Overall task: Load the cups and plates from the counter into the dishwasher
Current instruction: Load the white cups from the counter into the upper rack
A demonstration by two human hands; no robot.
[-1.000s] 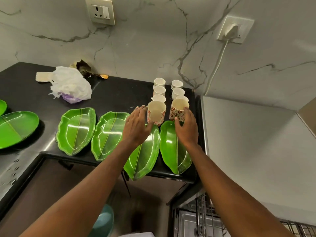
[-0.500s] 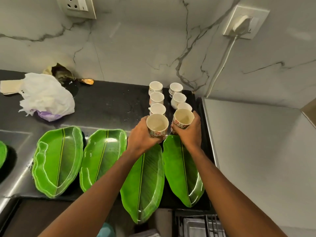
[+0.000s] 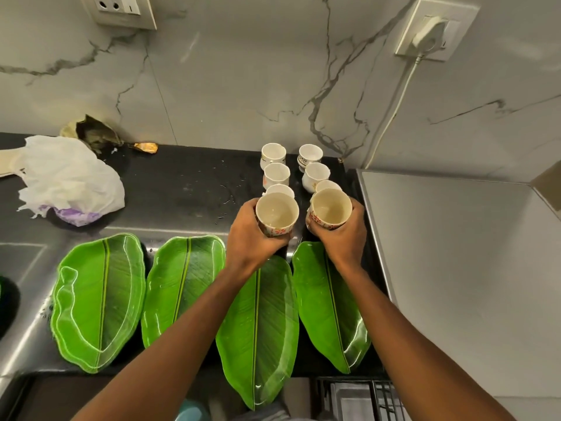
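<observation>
You have two cream cups with red-orange flower prints: one in your left hand, one in your right. Behind them, the white cups carry dark-and-gold trim. Four bright green plates bear leaf veins and a darker midrib. The bench is black; the wall is grey-veined white marble. A white bag shows purple underneath.

Both forearms were bare right to the lower frame edge, with no sleeve showing. The left hand and right hand wore no gloves, rings or watch.
</observation>
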